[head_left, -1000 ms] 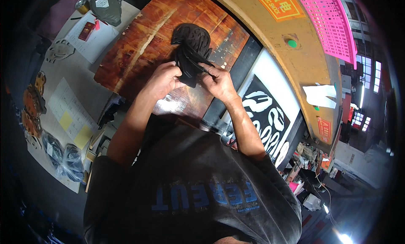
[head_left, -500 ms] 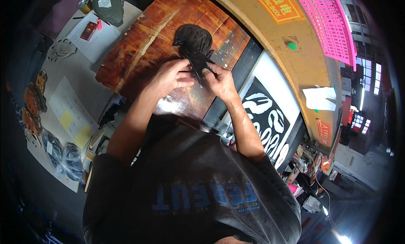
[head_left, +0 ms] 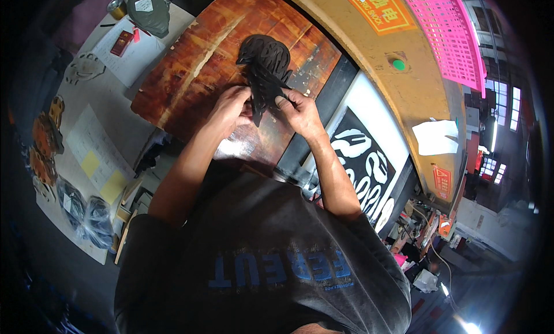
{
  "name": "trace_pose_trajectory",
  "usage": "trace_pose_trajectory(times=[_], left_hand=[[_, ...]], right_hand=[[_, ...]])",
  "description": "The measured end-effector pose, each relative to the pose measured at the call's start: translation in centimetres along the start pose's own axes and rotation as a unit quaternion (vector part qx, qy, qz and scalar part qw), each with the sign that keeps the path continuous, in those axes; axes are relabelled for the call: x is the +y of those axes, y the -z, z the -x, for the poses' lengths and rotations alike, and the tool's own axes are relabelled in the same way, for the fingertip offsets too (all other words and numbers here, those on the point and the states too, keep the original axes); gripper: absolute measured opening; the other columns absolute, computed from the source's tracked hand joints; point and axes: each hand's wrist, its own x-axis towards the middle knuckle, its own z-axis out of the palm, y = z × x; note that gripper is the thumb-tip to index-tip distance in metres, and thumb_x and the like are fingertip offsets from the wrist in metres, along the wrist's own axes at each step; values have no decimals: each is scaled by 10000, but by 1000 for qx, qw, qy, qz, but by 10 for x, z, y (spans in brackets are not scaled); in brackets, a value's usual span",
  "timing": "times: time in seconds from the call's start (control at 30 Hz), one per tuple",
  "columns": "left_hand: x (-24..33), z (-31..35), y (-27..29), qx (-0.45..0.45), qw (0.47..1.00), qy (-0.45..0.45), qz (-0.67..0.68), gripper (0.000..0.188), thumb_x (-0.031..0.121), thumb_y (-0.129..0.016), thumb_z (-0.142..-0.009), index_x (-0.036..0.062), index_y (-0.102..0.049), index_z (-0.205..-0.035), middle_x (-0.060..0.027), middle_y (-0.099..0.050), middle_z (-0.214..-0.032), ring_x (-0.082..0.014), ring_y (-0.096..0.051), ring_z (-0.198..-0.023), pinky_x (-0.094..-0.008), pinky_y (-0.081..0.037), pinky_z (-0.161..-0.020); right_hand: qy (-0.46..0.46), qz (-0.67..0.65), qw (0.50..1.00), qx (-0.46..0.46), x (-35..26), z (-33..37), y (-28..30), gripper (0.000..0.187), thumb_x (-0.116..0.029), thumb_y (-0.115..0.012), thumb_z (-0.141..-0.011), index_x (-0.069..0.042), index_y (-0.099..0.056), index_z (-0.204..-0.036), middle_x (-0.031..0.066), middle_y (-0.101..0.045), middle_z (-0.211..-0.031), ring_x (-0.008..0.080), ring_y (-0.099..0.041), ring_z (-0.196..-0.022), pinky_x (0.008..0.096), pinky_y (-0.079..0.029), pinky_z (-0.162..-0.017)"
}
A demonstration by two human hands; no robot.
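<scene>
Dark cut pieces with slots, like shoe-upper parts, lie in a small pile (head_left: 266, 50) on the worn reddish-brown board (head_left: 190, 68). From the pile's near side, a black slotted piece (head_left: 264, 92) hangs toward me between my hands. My right hand (head_left: 300, 113) pinches its right edge, thumb on top. At its left edge, my left hand (head_left: 231, 110) has its fingers curled against the piece; the fingertips are partly hidden behind it. How many layers are between my hands I cannot tell.
Right of the board is a black sheet with cut-out shapes (head_left: 351, 139) on a white surface. A yellow-brown machine beam (head_left: 375, 51) crosses beyond it, with a pink plastic basket (head_left: 450, 40) above. The left table holds papers (head_left: 98, 152), brown cut parts (head_left: 45, 138) and plastic-wrapped bundles (head_left: 95, 218).
The black piece has spread wider and now hangs lower toward me. My left hand has moved slightly left and down, its fingers now curled at the piece's edge. The right hand stays nearly still.
</scene>
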Motion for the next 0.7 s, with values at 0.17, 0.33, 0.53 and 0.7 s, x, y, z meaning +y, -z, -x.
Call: trace_pose_trajectory(times=[0.17,0.33,0.53,0.7], left_hand=[[-4,2,9,-14,997,-15,70,441,403,-557,-1124,23,-589,-1345,-144,-713,-1177,-291,-749,-1023,-481,-671,-805],[2,2,10,-29,998,-13,46,472,431,-591,-1105,-2,-635,-1286,-140,-739,-1127,-268,-769,-932,-459,-676,-745],[0,1,8,-37,999,-36,8,415,347,-590,-1114,-38,-639,-1261,-169,-752,-1065,-279,-779,-903,-457,-674,-717],[-1,-1,13,-42,998,-31,31,404,299,-548,-1131,-59,-608,-1306,-200,-742,-1107,-310,-777,-960,-473,-669,-803]], right_hand=[[11,-13,1000,-7,4,3,-1,308,-130,-733,-1017,7,-741,-1292,98,-762,-1153,159,-695,-1030,317,-560,-933],[65,10,996,-57,8,3,-3,315,-85,-756,-967,5,-745,-1268,154,-745,-1146,256,-723,-1069,351,-561,-961],[44,-5,998,-55,9,2,-3,301,-66,-736,-971,-1,-746,-1265,149,-739,-1134,284,-724,-1064,363,-562,-949],[43,-17,998,-48,4,3,-3,294,-56,-716,-977,4,-744,-1263,157,-741,-1139,291,-725,-1065,366,-562,-951]])
